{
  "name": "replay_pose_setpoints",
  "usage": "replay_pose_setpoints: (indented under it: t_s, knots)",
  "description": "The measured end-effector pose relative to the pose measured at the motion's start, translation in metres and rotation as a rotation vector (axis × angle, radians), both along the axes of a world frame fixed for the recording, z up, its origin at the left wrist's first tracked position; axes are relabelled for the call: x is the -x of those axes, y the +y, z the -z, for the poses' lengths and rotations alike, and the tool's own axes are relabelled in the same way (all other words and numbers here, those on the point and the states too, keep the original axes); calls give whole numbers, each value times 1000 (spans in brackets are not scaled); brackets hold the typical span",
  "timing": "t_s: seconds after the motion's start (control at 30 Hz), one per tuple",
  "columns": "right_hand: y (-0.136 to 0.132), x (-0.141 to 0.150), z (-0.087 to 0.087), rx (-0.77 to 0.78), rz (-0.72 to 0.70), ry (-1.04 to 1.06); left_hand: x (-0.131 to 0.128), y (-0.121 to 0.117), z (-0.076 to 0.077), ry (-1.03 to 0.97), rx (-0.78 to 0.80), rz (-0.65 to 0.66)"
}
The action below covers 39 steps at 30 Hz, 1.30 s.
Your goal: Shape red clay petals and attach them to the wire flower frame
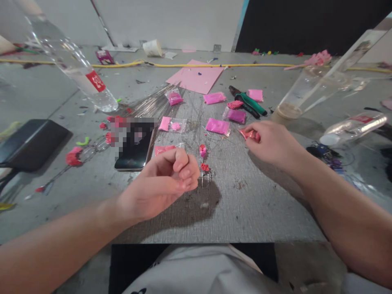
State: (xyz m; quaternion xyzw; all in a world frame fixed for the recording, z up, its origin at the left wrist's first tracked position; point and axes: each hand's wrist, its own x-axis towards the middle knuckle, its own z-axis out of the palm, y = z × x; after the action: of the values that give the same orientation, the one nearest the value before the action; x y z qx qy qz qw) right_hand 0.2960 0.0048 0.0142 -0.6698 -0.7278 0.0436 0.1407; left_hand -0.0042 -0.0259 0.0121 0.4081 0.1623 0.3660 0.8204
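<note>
My left hand (171, 179) hovers over the near part of the table with its fingers curled in and the thumb against them. Whatever they may hold is hidden. Just right of it stand small red clay flowers (205, 167) on thin coiled wire, with a pink-and-red clay piece (202, 150) behind. Farther right, my right hand (271, 141) is closed on a small clear packet of red clay (247, 134) at table level. Beside that lies a bright pink clay packet (218, 126). A salmon-pink packet (163, 149) is partly covered by my left hand.
A phone (133, 149) lies left, near thin metal wires (156, 100). Green-handled pliers (249, 103) and more clay packets lie behind. A tall water bottle (81, 73), a clear cup (301, 92) and a lying bottle (355, 126) flank the hands. A yellow cable (190, 65) crosses the back.
</note>
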Motion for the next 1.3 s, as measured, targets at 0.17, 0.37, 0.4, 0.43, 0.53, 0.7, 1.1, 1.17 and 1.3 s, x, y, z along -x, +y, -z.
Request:
replay_pose_setpoints:
  t_s: [0.17,0.37,0.4,0.43,0.53,0.7,1.1,1.17,1.3]
  knots:
    - [-4,7,-6,-13,-22,57,0,-1,-2,-34,2,-5]
    - [-27,31,-23,-62,-169,297,-2,-2,-9,-64,66,7]
    - [-32,36,-26,-74,-204,337,-2,-3,-9,-76,64,13]
    - [-37,40,-30,-71,-232,379,-2,-3,-10,-87,56,11]
    - [-49,55,-41,-6,-289,621,-3,-5,-9,-112,-19,-20]
    - [-53,79,-44,325,-290,1223,0,-7,-10,-43,-101,-68]
    - [-56,97,3,780,-173,2044,2,3,-6,5,17,16]
    - [-58,96,3,744,-186,2058,1,3,-5,20,31,17]
    - [-62,95,3,652,-243,2059,1,2,-2,64,28,32]
